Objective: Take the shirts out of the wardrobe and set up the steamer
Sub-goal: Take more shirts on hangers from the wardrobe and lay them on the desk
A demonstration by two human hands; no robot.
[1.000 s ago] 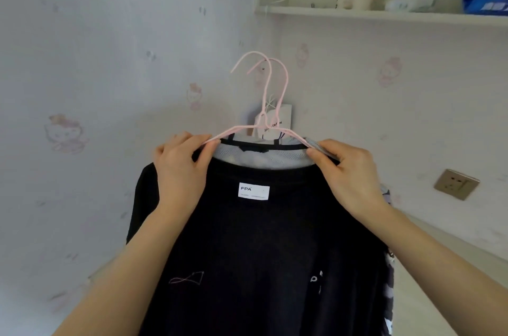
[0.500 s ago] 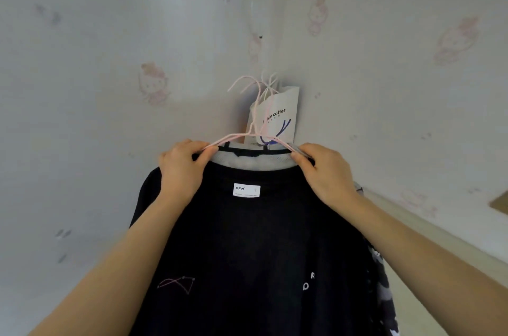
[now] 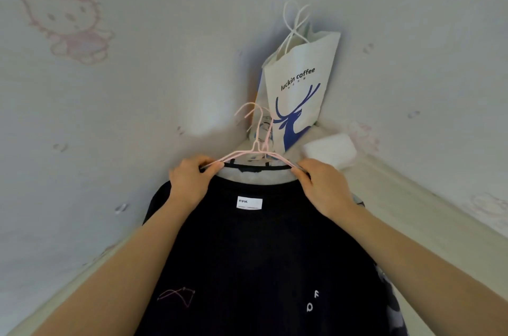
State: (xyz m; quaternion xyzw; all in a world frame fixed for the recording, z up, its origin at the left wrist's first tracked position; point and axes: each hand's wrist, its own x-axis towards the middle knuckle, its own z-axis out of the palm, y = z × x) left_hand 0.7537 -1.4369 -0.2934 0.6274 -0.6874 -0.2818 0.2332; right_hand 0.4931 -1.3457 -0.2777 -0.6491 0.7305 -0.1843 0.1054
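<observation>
A black shirt (image 3: 264, 253) with a white neck label hangs in front of me on pink wire hangers (image 3: 257, 140). A lighter garment shows inside its collar, and a patterned one peeks out at its right edge (image 3: 390, 305). My left hand (image 3: 192, 181) pinches the hangers' left shoulder together with the shirt. At the right shoulder my right hand (image 3: 321, 187) grips the same hangers. The hooks stand free above my hands, in front of a paper bag. No steamer is in view.
A white paper bag (image 3: 302, 88) with a blue deer print stands in the room corner behind the hangers. Beside it to the right lies a white packet (image 3: 330, 150). Two walls with pale cartoon wallpaper meet here, and a cream skirting (image 3: 428, 198) runs along the right wall.
My view has tipped downward and both hands have lowered the hangers with the shirts towards the corner. The shelf and wall socket have left the frame; the paper bag now shows fully.
</observation>
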